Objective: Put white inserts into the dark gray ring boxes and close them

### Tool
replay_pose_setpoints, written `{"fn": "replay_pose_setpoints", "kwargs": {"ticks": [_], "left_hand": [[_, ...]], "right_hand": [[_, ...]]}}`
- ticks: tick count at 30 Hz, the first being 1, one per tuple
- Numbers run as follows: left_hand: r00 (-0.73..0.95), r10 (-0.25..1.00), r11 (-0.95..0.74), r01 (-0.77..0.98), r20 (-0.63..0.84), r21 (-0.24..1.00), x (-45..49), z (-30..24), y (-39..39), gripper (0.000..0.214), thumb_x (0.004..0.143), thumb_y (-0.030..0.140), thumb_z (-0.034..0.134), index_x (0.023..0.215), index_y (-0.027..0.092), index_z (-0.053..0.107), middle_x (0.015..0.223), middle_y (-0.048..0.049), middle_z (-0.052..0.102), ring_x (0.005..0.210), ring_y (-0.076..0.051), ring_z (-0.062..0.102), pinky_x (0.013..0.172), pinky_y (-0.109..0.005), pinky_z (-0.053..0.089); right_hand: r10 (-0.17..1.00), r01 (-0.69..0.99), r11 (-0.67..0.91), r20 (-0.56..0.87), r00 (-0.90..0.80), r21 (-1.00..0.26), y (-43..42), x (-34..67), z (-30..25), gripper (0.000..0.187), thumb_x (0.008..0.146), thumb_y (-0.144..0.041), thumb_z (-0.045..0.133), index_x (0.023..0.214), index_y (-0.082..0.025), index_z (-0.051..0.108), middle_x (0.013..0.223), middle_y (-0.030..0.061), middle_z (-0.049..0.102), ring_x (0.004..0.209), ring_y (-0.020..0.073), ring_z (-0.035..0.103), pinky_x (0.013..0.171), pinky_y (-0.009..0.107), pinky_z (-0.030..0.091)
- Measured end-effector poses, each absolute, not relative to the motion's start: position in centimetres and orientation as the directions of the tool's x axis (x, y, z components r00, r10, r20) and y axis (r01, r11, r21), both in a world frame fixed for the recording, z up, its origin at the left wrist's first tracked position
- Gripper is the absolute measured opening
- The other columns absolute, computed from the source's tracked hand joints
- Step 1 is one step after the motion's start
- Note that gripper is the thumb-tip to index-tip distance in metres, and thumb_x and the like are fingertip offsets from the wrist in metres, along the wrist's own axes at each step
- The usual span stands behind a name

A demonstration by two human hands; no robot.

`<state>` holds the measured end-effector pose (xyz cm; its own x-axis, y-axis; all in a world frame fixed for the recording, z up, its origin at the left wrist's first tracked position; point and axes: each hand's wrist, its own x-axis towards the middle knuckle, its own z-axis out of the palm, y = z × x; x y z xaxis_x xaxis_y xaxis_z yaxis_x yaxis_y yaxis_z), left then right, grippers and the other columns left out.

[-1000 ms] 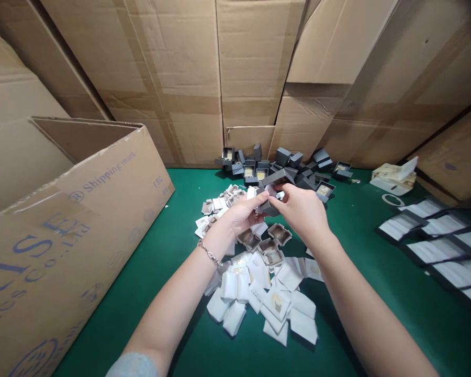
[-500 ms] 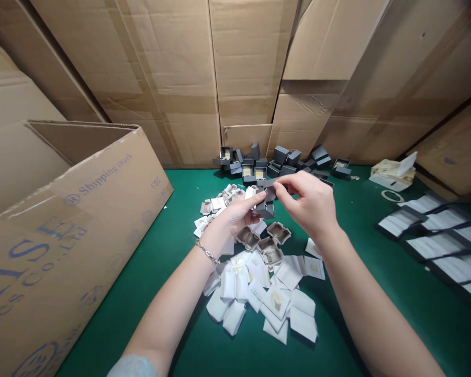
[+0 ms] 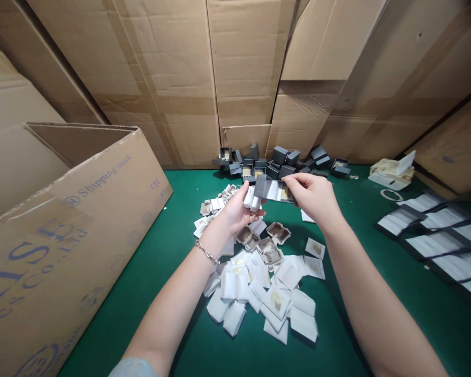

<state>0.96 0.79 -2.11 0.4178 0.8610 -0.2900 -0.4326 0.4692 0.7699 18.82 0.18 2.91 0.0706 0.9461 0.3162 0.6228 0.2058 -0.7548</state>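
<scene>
- Through the head view, I have the left hand (image 3: 237,211) half closed, its fingers curled round a small white pad (image 3: 251,198); I can't tell whether the pad is joined to the strip beside it.
- I see the right hand (image 3: 312,197) in a narrow pinch on the far end of a flat grey-and-white strip (image 3: 273,189), which sits between the hands, just above the table.
- My read is that the pinch holds the strip spread out, clear of the piles below.
- Beyond the hands lies a heap of dark grey boxes (image 3: 280,162), some open to show gold-toned inserts.
- Nearer me, just below the hands, sit beige trays (image 3: 248,238), with loose white pads (image 3: 235,285) spread towards me.
- The green table (image 3: 427,335) carries it all, with dark cards holding white sheets (image 3: 435,241) to the right of the right hand, and a cardboard carton (image 3: 82,209) to the left of the left hand.
</scene>
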Motion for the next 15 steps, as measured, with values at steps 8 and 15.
{"fn": "replay_pose_setpoints", "kwargs": {"ticks": [8, 15], "left_hand": [[0.458, 0.872, 0.369, -0.384, -0.173, 0.846, 1.1, -2.5, 0.4, 0.036, 0.077, 0.043, 0.068, 0.107, 0.027, 0.059, 0.103, -0.0032, 0.066, 0.081, -0.016, 0.068, 0.057, -0.022, 0.048], [0.506, 0.859, 0.29, -0.36, -0.075, 0.887, 0.9, -2.0, -0.1, 0.043, 0.07, 0.027, 0.075, 0.11, 0.032, 0.059, 0.104, -0.0001, 0.061, 0.09, -0.013, 0.059, 0.066, -0.023, 0.048]], "right_hand": [[0.994, -0.104, -0.103, -0.106, 0.024, -0.989, 0.7, 18.1, 2.9, 0.013, 0.07, -0.026, 0.064, 0.079, -0.017, 0.068, 0.06, -0.001, 0.064, 0.044, 0.0093, 0.056, 0.041, 0.02, 0.049], [0.987, -0.253, -0.162, -0.155, -0.05, -0.954, -0.5, 16.7, 3.7, 0.011, 0.077, -0.019, 0.06, 0.087, -0.016, 0.063, 0.063, 0.0001, 0.067, 0.049, 0.0096, 0.063, 0.04, 0.014, 0.05]]}}
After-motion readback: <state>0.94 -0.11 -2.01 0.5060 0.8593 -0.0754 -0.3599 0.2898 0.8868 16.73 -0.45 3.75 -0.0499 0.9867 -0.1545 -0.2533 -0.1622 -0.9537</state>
